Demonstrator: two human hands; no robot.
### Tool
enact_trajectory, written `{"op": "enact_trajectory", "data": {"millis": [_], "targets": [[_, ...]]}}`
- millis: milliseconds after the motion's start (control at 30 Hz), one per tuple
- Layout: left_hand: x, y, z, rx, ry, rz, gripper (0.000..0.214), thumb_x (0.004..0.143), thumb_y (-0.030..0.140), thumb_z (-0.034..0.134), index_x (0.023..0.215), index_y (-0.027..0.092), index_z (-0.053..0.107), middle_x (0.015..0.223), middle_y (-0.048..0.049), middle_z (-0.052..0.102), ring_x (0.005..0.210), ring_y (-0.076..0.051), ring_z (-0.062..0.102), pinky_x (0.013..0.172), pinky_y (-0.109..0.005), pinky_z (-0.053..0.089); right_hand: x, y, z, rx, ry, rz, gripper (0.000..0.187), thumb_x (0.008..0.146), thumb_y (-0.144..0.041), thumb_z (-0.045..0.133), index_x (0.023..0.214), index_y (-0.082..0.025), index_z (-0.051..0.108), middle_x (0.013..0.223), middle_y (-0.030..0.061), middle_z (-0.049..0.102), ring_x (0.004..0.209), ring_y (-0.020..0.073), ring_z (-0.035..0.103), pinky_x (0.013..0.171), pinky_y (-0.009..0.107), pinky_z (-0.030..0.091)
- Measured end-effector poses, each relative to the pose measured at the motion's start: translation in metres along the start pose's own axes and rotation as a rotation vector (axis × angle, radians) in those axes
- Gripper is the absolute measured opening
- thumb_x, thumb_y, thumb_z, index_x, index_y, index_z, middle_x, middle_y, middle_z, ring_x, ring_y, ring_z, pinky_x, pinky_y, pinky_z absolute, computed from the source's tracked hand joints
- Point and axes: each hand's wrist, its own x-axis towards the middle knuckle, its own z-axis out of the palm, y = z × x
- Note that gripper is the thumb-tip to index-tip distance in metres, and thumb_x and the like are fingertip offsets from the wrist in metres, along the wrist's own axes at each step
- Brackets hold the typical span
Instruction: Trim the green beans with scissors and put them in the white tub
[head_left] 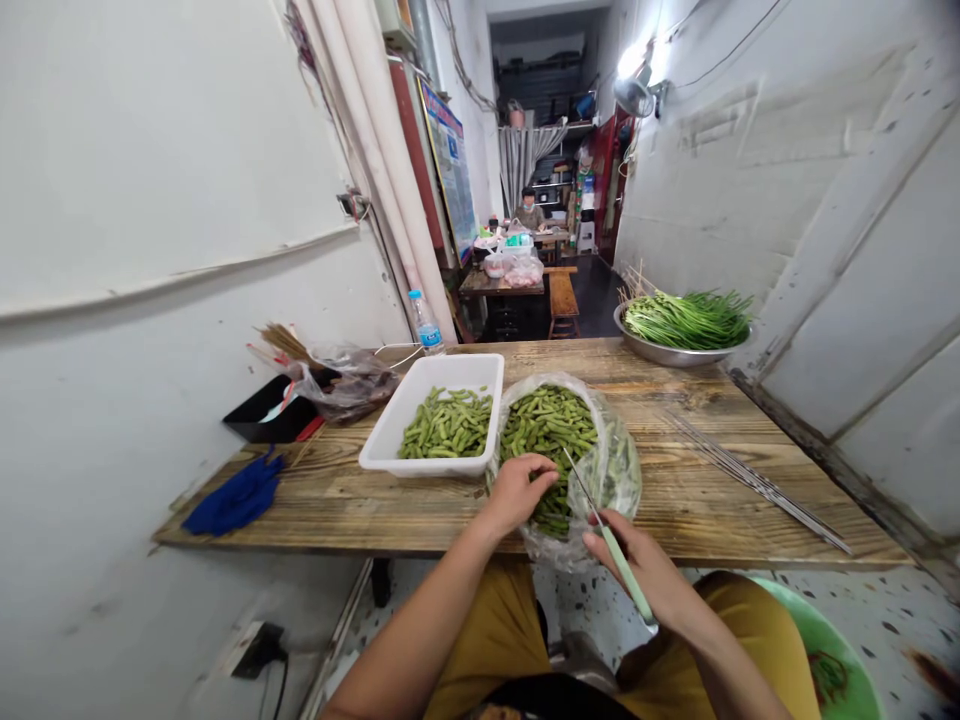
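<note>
Nearest, bean pieces [547, 420] are touched by the loosely curled left hand [519, 492], the knife [611, 545] clasped in the right hand [649, 582] slanted toward them.

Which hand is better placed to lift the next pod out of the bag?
Probably left. The left hand rests on the pods inside the bag; the right hand is busy holding the knife.
</note>
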Motion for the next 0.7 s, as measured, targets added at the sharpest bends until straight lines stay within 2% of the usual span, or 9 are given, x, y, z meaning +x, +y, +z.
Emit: {"op": "enact_trajectory", "data": {"millis": [133,300,500,633,700], "targets": [[-0.005,0.009,0.002,-0.169,-0.04,-0.092,0.017,0.075,0.027,0.059,0.083,0.017,0.07,0.084,-0.0031,0.071,0.079,-0.017,0.062,0.076,-0.026,0.045,0.003,0.004,-0.002,-0.109,-0.029,-0.001,0.047,0.078,-0.047,0.054,0.116,-0.018,0.057,0.103,0.0083,0.068,0.095,0.0257,0.062,0.083,0.034,0.046],[-0.006,0.018,-0.004,-0.238,-0.044,-0.075,0.018,0.074,0.028,0.06,0.078,0.015,0.071,0.079,-0.004,0.07,0.077,-0.017,0.061,0.074,-0.025,0.044,0.001,0.0,-0.006,-0.213,0.016,-0.013,0.05,0.078,-0.046,0.055,0.118,-0.017,0.056,0.109,0.0111,0.067,0.097,0.0258,0.062,0.082,0.031,0.046],[-0.008,0.019,-0.009,-0.286,-0.119,-0.081,0.017,0.074,0.03,0.061,0.074,0.015,0.07,0.074,-0.0033,0.067,0.072,-0.016,0.058,0.07,-0.025,0.042,-0.001,-0.01,-0.01,-0.335,0.026,-0.028,0.04,0.08,-0.045,0.051,0.107,-0.018,0.063,0.094,0.0087,0.072,0.083,0.0246,0.066,0.071,0.028,0.047],[-0.007,0.015,-0.006,-0.345,-0.021,-0.142,0.015,0.066,0.028,0.069,0.074,0.015,0.069,0.078,-0.0039,0.066,0.076,-0.015,0.057,0.074,-0.025,0.042,0.001,-0.006,-0.011,-0.36,0.017,-0.012,0.038,0.081,-0.042,0.049,0.103,-0.016,0.064,0.08,0.0073,0.072,0.073,0.0241,0.066,0.065,0.028,0.047],[-0.006,0.014,-0.003,-0.488,0.029,-0.237,0.018,0.065,0.029,0.07,0.075,0.015,0.067,0.072,-0.0023,0.064,0.068,-0.012,0.056,0.067,-0.023,0.042,0.002,-0.002,-0.01,-0.348,0.027,0.016,0.042,0.08,-0.044,0.05,0.107,-0.014,0.061,0.082,0.0082,0.072,0.075,0.0246,0.066,0.067,0.029,0.047]]}}
